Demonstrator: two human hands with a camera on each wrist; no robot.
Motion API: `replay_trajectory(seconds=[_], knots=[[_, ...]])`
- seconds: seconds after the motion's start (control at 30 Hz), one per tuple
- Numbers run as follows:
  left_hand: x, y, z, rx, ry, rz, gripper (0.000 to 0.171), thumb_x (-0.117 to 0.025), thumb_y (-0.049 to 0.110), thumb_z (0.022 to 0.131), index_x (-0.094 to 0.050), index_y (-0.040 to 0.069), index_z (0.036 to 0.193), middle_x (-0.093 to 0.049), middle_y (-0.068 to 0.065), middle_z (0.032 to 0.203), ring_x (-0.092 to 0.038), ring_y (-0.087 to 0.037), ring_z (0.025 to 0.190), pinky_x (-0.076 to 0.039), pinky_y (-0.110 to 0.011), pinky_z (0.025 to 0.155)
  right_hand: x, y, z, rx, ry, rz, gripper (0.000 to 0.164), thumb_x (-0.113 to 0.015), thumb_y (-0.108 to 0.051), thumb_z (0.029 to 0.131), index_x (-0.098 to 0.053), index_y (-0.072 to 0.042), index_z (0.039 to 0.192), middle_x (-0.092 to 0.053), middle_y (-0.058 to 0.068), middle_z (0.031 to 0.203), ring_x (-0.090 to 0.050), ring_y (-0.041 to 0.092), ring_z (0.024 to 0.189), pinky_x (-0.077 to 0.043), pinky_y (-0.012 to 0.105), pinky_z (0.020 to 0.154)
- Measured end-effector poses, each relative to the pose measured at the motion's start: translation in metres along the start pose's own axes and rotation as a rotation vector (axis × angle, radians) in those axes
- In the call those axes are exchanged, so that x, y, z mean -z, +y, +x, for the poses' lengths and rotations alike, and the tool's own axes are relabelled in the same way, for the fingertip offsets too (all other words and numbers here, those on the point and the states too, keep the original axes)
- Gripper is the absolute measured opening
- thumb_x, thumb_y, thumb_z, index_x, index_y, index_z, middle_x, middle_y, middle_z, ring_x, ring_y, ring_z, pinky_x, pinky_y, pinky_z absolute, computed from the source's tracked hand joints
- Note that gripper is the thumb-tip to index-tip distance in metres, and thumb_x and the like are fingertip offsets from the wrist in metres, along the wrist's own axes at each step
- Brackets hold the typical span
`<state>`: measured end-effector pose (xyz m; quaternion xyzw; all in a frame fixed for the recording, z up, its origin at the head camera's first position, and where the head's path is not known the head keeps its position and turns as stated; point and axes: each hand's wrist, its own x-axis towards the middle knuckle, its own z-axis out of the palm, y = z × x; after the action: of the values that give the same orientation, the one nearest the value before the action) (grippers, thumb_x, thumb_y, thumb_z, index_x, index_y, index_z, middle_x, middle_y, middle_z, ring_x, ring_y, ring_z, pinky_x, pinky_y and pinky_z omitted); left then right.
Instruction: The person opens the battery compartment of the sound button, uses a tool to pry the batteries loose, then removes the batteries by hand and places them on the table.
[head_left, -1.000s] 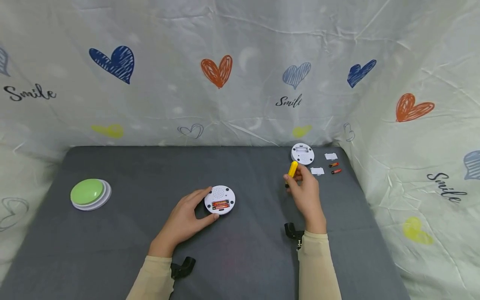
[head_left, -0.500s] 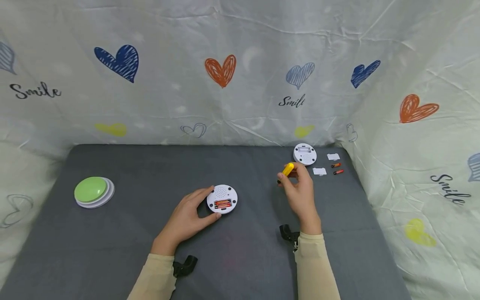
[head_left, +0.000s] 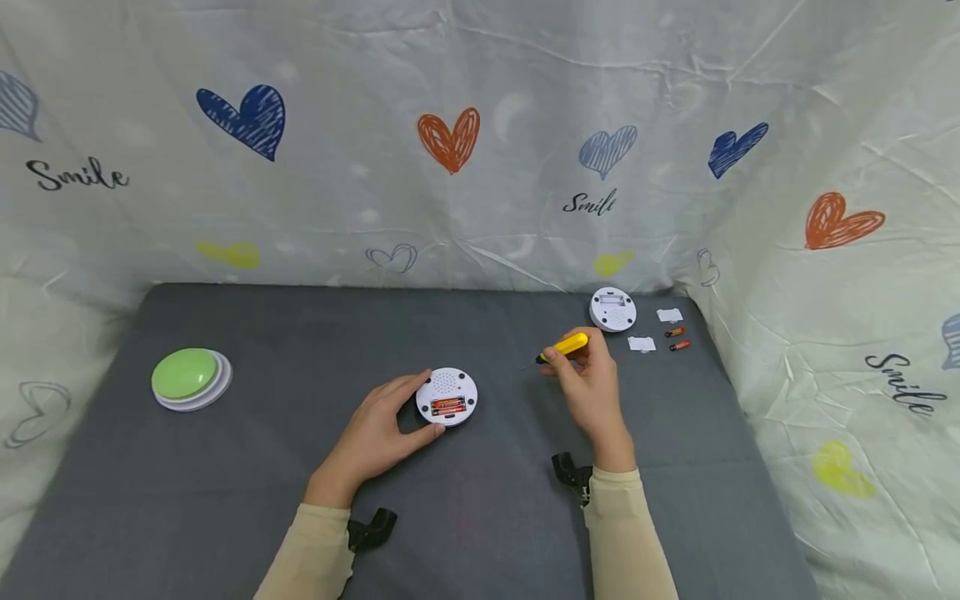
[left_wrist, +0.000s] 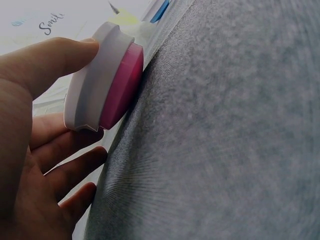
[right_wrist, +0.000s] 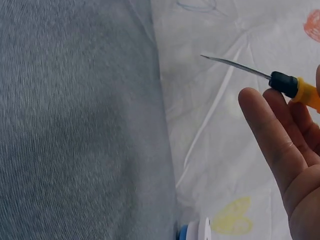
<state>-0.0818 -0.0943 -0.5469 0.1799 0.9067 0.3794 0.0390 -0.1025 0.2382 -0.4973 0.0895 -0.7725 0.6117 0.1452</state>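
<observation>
My left hand (head_left: 378,442) holds a round buzzer button (head_left: 447,385) between thumb and fingers, white underside up. Its open battery compartment shows red-and-black batteries (head_left: 448,406), and small speaker holes sit above. In the left wrist view its pink dome (left_wrist: 122,87) faces down against the cloth. To the right, my right hand (head_left: 588,392) grips a screwdriver (head_left: 566,345) by its yellow handle, raised over the table. The thin metal shaft (right_wrist: 235,65) points left toward the buzzer button, apart from it. In the right wrist view most of the handle is out of frame.
A green-domed buzzer button (head_left: 183,375) sits at the left. At the back right lies another upturned one (head_left: 612,309) with a bare battery compartment. Beside it are two white battery covers (head_left: 641,343) and two loose batteries (head_left: 679,345). A printed curtain (head_left: 510,192) borders the grey table.
My right hand has moved left and turned the screwdriver from nearly upright to slanting, its shaft now showing toward the left. My left hand keeps its hold on the buzzer button.
</observation>
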Motion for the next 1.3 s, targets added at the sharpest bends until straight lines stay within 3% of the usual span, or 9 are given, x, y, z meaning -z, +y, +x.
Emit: replay_trajectory(seconds=[0.23, 0.6, 0.8, 1.0, 1.3], knots=[[0.002, 0.0, 0.0, -0.002, -0.006, 0.0, 0.088, -0.09, 0.044, 0.092, -0.051, 0.018, 0.166, -0.056, -0.013, 0.16, -0.05, -0.043, 0.147, -0.041, -0.067, 0.119, -0.009, -0.003, -0.002, 0.054, -0.075, 0.084, 0.029, -0.074, 0.004, 0.102, -0.054, 0.01, 0.121, -0.066, 0.02, 0.106, -0.071, 0.05, 0.093, -0.068, 0.043, 0.073], [0.002, 0.001, -0.001, 0.006, -0.006, 0.008, 0.088, -0.09, 0.044, 0.092, -0.05, 0.018, 0.166, -0.055, -0.013, 0.161, -0.05, -0.043, 0.147, -0.041, -0.067, 0.118, -0.024, -0.009, -0.007, 0.048, -0.134, 0.213, 0.028, -0.065, 0.014, 0.103, -0.047, 0.01, 0.125, -0.058, 0.027, 0.115, -0.07, 0.025, 0.098, -0.068, 0.046, 0.083], [0.003, 0.003, -0.002, 0.011, -0.004, 0.003, 0.088, -0.09, 0.044, 0.092, -0.051, 0.018, 0.166, -0.055, -0.013, 0.161, -0.05, -0.043, 0.147, -0.042, -0.067, 0.118, -0.034, -0.011, -0.01, 0.064, -0.215, 0.22, 0.026, -0.063, 0.01, 0.106, -0.047, 0.007, 0.126, -0.057, 0.026, 0.115, -0.069, 0.026, 0.1, -0.067, 0.046, 0.086], [0.001, 0.001, -0.001, 0.015, 0.003, 0.01, 0.087, -0.09, 0.044, 0.092, -0.05, 0.019, 0.166, -0.056, -0.013, 0.16, -0.051, -0.043, 0.147, -0.042, -0.067, 0.118, -0.046, -0.011, -0.012, 0.074, -0.285, 0.241, 0.023, -0.063, 0.006, 0.108, -0.049, 0.005, 0.126, -0.058, 0.029, 0.114, -0.07, 0.031, 0.099, -0.065, 0.056, 0.087], [0.001, 0.002, -0.001, 0.012, 0.007, 0.013, 0.087, -0.09, 0.044, 0.092, -0.051, 0.018, 0.166, -0.056, -0.013, 0.16, -0.052, -0.042, 0.146, -0.043, -0.066, 0.117, -0.054, -0.008, -0.014, 0.077, -0.268, 0.15, 0.025, -0.069, 0.01, 0.103, -0.053, 0.007, 0.122, -0.064, 0.023, 0.111, -0.072, 0.029, 0.102, -0.066, 0.052, 0.087]])
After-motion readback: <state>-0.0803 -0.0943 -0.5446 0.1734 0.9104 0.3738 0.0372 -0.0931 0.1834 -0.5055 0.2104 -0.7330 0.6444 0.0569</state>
